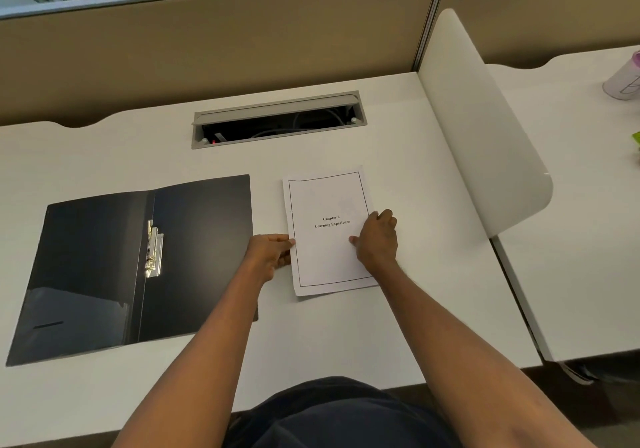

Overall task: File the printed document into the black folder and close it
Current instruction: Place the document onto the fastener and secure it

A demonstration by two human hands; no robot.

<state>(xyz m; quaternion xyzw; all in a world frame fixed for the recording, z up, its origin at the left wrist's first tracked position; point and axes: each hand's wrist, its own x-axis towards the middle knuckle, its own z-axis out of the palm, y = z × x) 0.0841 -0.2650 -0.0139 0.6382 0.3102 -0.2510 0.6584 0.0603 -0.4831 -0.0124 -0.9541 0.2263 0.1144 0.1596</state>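
The black folder (194,257) lies open and flat on the left of the white desk, with a metal clip (154,250) beside its spine. To its right lies the printed document (325,205), a white stack titled "Chapter 6 Learning Experience". My left hand (272,253) pinches the document's left edge at mid height. My right hand (377,238) rests on the document's right edge, fingers curled over it and thumb on the page. The document lies flat on the desk.
The white desk (398,156) has an open grey cable tray (277,120) behind the document. A white divider panel (485,128) rises on the right, a tan partition (207,42) at the back. A cup (623,76) stands on the neighbouring desk.
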